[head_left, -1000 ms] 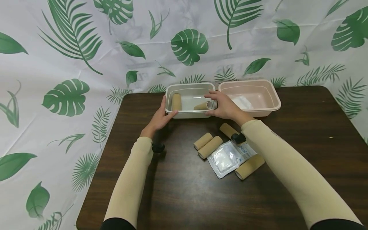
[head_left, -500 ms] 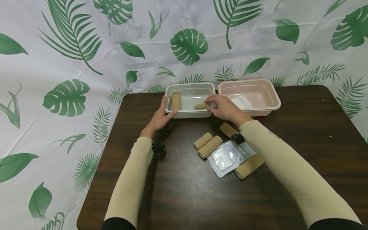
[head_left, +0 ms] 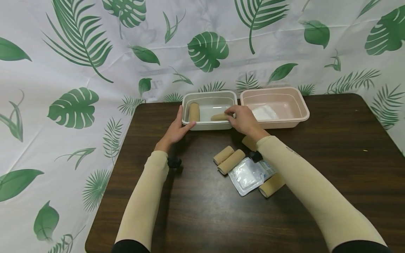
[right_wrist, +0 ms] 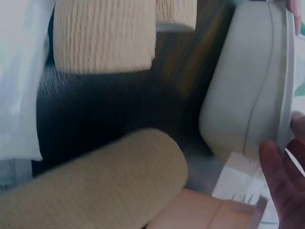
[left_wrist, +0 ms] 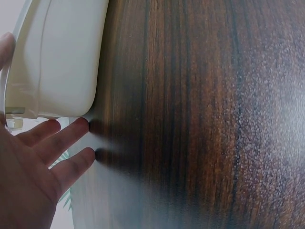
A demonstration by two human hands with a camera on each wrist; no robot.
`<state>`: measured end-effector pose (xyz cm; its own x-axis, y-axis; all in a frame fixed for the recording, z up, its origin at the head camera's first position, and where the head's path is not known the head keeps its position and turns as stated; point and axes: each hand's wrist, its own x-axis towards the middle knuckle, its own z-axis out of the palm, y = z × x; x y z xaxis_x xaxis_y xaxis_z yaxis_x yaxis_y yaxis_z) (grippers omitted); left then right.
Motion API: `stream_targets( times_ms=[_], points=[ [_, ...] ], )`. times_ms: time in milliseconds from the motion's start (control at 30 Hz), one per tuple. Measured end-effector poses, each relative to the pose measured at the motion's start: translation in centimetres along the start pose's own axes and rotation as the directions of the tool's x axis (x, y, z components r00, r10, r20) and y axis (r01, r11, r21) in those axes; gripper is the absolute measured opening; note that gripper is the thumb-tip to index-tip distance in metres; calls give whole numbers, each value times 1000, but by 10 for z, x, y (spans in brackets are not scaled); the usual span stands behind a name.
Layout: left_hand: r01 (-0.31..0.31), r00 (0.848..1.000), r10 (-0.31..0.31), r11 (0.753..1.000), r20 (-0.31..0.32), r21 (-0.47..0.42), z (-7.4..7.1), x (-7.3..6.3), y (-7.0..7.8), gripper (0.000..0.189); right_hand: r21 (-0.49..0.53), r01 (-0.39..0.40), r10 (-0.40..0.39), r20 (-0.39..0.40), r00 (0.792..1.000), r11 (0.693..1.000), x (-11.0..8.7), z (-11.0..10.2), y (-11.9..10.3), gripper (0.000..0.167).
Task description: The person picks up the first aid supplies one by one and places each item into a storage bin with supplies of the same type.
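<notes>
The left hand (head_left: 176, 130) lies spread along the left end of the white tray (head_left: 210, 125), fingers against its outer wall and thumb at the near rim, apparently to steady it. The right hand (head_left: 245, 121) bends over the opposite end, beside the nearer tan roll (head_left: 218, 117) inside; whether its fingers grip that roll cannot be told. Another roll (head_left: 194, 112) sits by the left end wall, seemingly leaving the middle free for handling.
</notes>
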<state>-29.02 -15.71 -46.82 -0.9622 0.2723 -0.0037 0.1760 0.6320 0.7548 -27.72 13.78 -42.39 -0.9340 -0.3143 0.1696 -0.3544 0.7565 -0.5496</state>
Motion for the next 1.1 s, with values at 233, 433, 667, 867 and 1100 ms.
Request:
stream_targets(
  times_ms=[233,433,667,867,1100],
  points=[
    [5,1000,-5,1000,-1,0,0,2,-3,99,11,-37,37,20,999,999,-2,-2,1,29],
    [15,1000,-15,1000,2,0,0,2,-3,98,37,-18,18,-11,1000,999,-7,-11,6,31],
    [9,1000,-9,1000,2,2,0,2,-2,98,77,109,-102,-91,991,991,-20,-21,14,26],
    [13,1000,-13,1000,14,6,1,2,-2,99,134,188,-180,-66,981,973,-49,-35,19,27],
    [25,1000,-25,1000,15,5,-1,1,-2,100,165,142,-146,9,989,976,-90,-55,27,33]
  ],
)
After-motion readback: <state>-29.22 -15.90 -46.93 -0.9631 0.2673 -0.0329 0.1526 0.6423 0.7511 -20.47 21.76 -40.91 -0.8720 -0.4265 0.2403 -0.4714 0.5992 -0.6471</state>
